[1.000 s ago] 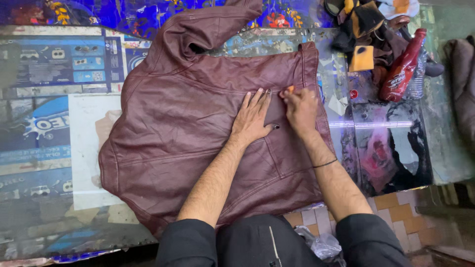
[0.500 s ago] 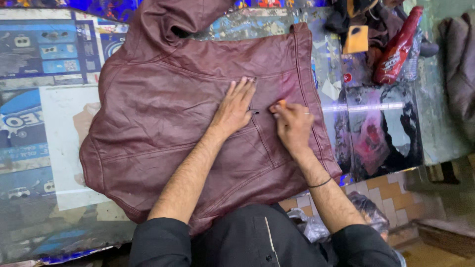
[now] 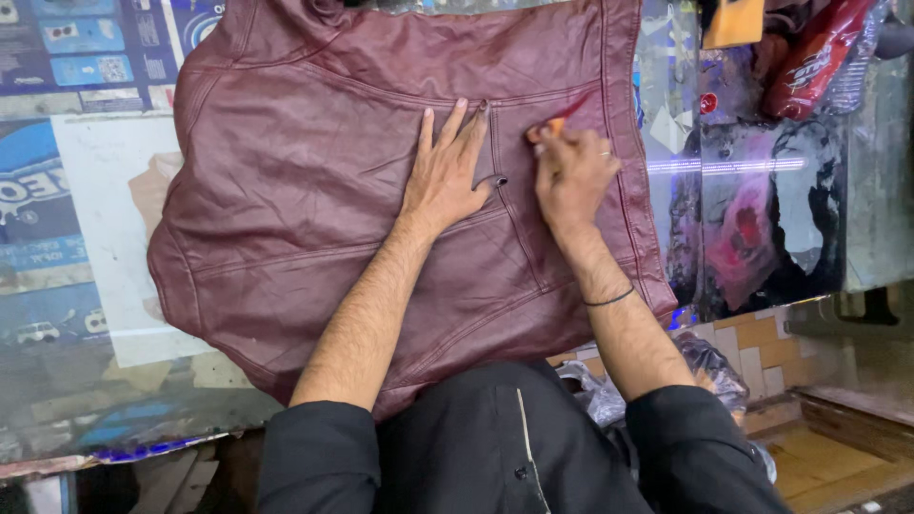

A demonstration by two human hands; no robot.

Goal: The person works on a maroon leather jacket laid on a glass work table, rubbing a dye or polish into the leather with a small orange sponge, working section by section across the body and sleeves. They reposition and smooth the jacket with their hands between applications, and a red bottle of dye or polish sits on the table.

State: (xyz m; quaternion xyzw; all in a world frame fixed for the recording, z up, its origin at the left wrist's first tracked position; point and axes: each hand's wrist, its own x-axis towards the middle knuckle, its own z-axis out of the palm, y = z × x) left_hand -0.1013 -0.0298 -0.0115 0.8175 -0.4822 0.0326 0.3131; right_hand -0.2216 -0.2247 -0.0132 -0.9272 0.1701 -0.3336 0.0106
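A maroon leather jacket [image 3: 400, 181] lies spread flat on the picture-covered glass worktop [image 3: 57, 238]. The left hand [image 3: 447, 171] presses it down, open and splayed; the right hand [image 3: 571, 171] pinches a small orange-tipped tool [image 3: 555, 122] at the seam. The leather looks soft, heavy, floppy: best lifted by shoulders or hem

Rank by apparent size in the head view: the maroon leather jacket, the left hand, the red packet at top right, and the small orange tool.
1. maroon leather jacket, by far the largest.
2. left hand and red packet look alike; the packet is cut off by the frame, so unranked.
3. small orange tool, held in the right hand.
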